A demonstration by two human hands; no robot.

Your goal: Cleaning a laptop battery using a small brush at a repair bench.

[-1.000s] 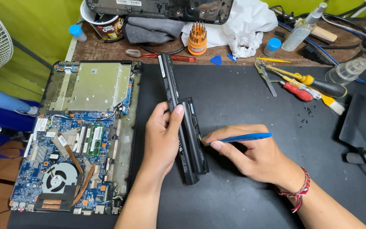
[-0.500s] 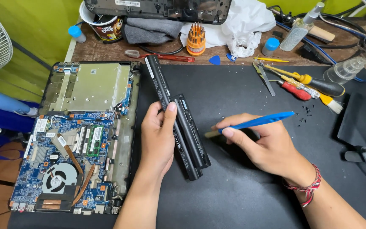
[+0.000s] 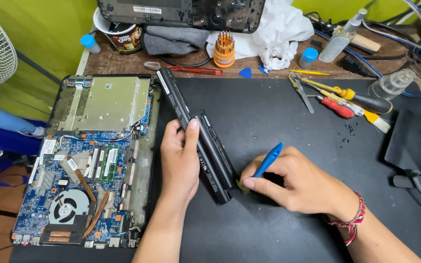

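Lowered since earlier, right hand (image 3: 303, 187) pinches blue plastic pry tool (image 3: 268, 159) at long black battery pack's (image 3: 205, 146) near end – left hand (image 3: 180, 158) clasps it on black work mat (image 3: 278, 117).

the long battery pack (image 3: 198, 139) in the middle of the frame is looking like smooth black plastic with a slight sheen, and the pry tool (image 3: 268, 159) beside it is showing as matt blue plastic. the mat (image 3: 269, 112) beneath them is reading as a matt black, faintly grainy sheet. at the left, the opened laptop (image 3: 93, 156) is showing a glossy blue circuit board, a dull brushed metal plate and copper-coloured metal strips. along the top edge, the desk (image 3: 123, 63) is appearing as worn, rough brown wood, with a soft grey cloth (image 3: 174, 39) and a crumpled white rag (image 3: 278, 34) lying on it. at the upper right, the screwdrivers (image 3: 352, 100) are showing glossy plastic handles.
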